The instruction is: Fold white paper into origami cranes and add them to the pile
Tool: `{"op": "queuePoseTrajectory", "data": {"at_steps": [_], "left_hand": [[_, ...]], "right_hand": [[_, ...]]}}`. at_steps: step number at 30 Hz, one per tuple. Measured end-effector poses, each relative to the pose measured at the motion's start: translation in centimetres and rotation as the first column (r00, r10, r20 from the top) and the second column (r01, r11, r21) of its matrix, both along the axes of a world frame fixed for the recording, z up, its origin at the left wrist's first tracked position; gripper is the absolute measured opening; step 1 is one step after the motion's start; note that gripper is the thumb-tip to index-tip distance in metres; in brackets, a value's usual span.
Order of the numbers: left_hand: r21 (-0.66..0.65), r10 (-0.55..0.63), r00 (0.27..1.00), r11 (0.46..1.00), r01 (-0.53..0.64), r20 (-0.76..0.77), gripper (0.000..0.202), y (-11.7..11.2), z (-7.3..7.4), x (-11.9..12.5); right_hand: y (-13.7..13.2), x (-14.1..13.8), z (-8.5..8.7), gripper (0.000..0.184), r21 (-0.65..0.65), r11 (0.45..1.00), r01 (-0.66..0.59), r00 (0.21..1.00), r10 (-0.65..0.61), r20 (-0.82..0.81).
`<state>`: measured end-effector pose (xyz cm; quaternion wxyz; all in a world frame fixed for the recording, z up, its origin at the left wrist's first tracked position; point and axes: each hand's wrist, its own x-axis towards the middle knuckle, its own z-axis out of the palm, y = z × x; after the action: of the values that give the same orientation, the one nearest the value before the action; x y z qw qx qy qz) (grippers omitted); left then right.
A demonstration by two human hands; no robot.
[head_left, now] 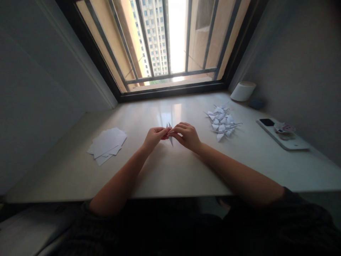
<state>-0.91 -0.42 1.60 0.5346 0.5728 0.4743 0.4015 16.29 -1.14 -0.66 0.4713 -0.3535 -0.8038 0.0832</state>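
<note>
Between my two hands, above the middle of the white table, is a folded white paper piece (171, 141) with narrow pointed ends. My left hand (156, 137) pinches it from the left, thumb and fingers together. From the right, my right hand (186, 135) grips it with thumb and fingertips, the hand arched over it. Two points stick up past the fingers and one points down toward me; the paper's middle is hidden by the fingertips. Off to the right lies a heap of folded paper cranes (222, 121). A loose stack of white paper sheets (108, 144) lies to the left.
The white tabletop (160, 177) runs up to a barred window (170, 85). At the right lies a phone (282, 135) with a small ornate piece (285, 128) on it. A white cup-like object (243, 91) and a small dark object (257, 103) stand by the right wall.
</note>
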Motion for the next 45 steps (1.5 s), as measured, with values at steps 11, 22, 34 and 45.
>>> {"op": "queuePoseTrajectory", "data": {"at_steps": [11, 22, 34, 45], "left_hand": [[-0.077, 0.044, 0.997, 0.996, -0.038, 0.069, 0.043, 0.5, -0.8, -0.1], [-0.025, -0.033, 0.995, 0.999, 0.036, 0.096, 0.033, 0.2, -0.6, 0.1], [-0.007, 0.032, 0.992, 0.999, -0.032, 0.124, 0.033, 0.6, -1.2, 0.1], [0.155, 0.024, 0.997, 0.987, -0.036, 0.078, 0.033, 0.5, -1.8, 0.5]], "right_hand": [[0.4, -0.9, -0.9, 0.027, -0.271, 0.953, -0.137, 0.924, 0.024, -0.383], [0.9, -0.6, -1.0, 0.026, -0.339, 0.938, -0.069, 0.895, -0.092, -0.437], [0.9, -0.9, -1.3, 0.023, -0.349, 0.920, -0.177, 0.856, -0.031, -0.517], [1.1, -1.0, -1.7, 0.027, -0.490, 0.860, -0.141, 0.791, -0.200, -0.579]]}}
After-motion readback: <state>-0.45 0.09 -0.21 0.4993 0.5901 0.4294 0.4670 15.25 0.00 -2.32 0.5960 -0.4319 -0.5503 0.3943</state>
